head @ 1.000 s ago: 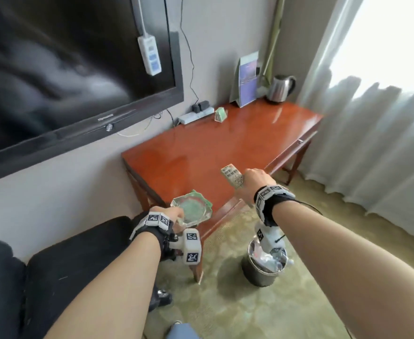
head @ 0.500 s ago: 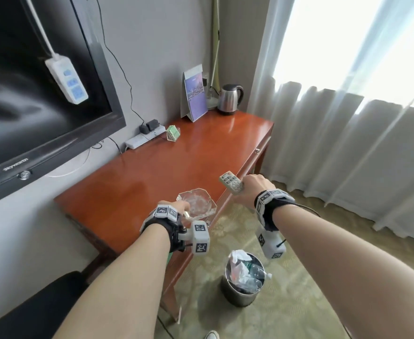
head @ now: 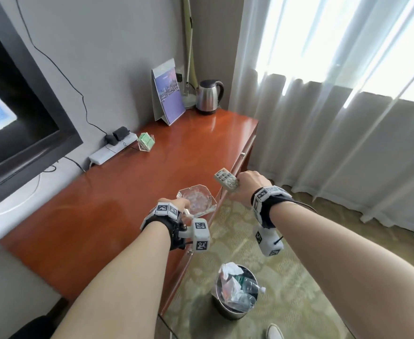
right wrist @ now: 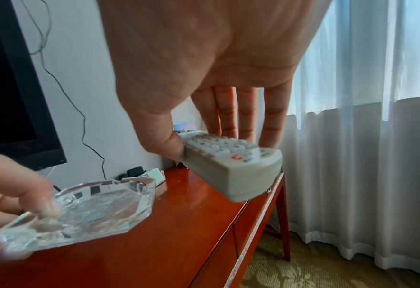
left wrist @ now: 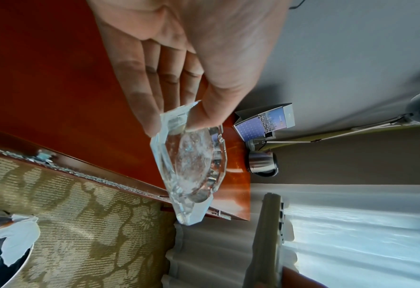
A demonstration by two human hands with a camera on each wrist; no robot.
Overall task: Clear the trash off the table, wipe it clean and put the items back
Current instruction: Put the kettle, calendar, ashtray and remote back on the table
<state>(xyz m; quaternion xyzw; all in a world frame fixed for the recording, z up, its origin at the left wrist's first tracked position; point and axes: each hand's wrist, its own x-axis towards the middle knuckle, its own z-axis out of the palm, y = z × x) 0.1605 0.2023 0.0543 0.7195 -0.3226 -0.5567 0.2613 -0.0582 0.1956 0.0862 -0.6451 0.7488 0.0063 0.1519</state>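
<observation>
- Now both hands carry items over the near edge of the bench (head: 127, 206): the left hand (head: 176, 206) pinches a glass ashtray (head: 197, 200) by its rim, thumb on top and fingers beneath; the right hand (head: 248, 183) holds a remote (head: 226, 182) between thumb and fingers.
- Likely step: putting the items back. Lower the ashtray flat and slowly, since thick glass on polished wood can knock or slide; release only once its base rests.
- Set the remote well in from the edge.
- Ashtray: clear, heavy-looking, eight-sided with cut facets and rim notches. Remote: pale grey plastic, rounded end, rows of small buttons, one red mark.
- Bench top: glossy reddish wood that mirrors the window.
- Below, a metal bin (head: 235, 311) holds crumpled paper and plastic bottles.
</observation>
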